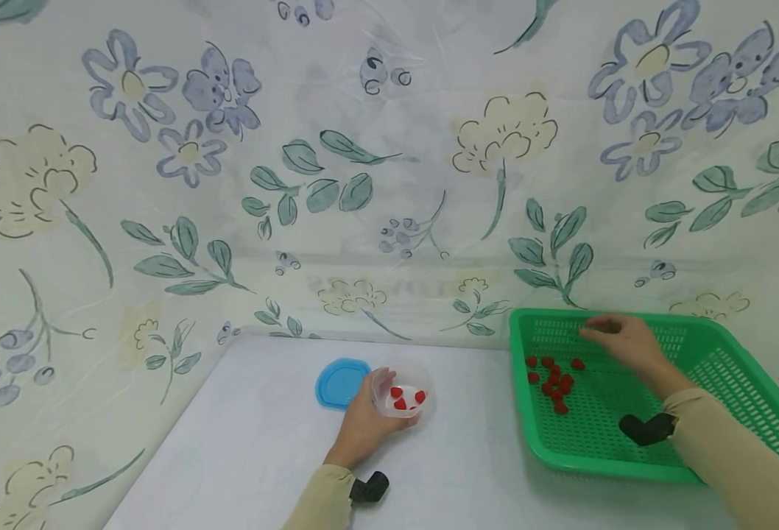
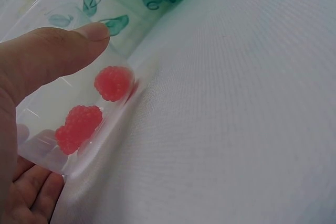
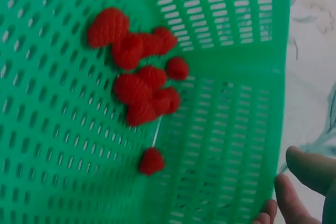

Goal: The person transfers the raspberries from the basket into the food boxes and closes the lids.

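Observation:
My left hand (image 1: 366, 423) grips a clear plastic tub (image 1: 424, 377), with the thumb on one side and the fingers round the other. Several red raspberries (image 1: 400, 404) lie inside it; two of these raspberries (image 2: 114, 83) show through the wall in the left wrist view. Over the far part of a green plastic basket (image 1: 529, 427) hovers my right hand (image 1: 628, 350), its fingers loosely extended and nothing visible between them. A cluster of raspberries (image 3: 134, 90) rests on the basket floor, toward its left end in the head view.
A blue lid (image 1: 341, 383) lies flat on the white table (image 1: 263, 442), just left of the tub. Behind the table hangs a floral-patterned cloth (image 1: 416, 184). The basket's raised, slotted sides stand at the table's right.

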{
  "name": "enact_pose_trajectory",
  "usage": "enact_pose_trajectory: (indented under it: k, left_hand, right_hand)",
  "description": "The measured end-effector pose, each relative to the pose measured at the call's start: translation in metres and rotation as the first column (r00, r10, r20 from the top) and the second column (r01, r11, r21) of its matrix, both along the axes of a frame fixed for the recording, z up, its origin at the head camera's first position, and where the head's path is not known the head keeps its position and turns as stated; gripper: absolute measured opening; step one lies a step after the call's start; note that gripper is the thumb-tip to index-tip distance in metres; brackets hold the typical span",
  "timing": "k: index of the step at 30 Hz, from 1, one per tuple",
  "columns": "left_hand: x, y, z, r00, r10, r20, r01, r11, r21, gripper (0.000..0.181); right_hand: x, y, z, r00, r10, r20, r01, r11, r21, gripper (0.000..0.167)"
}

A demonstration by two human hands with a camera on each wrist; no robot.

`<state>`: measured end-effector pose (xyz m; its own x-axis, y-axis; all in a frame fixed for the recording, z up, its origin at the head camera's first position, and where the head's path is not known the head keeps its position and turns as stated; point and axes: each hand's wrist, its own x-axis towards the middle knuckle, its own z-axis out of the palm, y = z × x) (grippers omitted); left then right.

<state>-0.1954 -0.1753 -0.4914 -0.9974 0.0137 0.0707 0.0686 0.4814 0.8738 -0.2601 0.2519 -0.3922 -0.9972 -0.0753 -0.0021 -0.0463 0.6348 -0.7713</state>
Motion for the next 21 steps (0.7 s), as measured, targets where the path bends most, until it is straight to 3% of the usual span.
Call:
enact_pose_trajectory:
  k: [14,21]
  left_hand:
    - [0.001,-0.001,0.001,1.0,-0.004,0.006,0.004,1.0,0.003,0.097]
    - [0.001,-0.001,0.001,1.0,-0.006,0.013,0.006,1.0,0.005,0.097]
  right_hand:
    - [-0.004,0.017,-0.011,0.978,0.036,0.204,-0.042,0.999,0.024,0.06]
    - [-0.005,0.016,-0.017,0.973,0.078,0.216,-0.097,0.992,0.079,0.052]
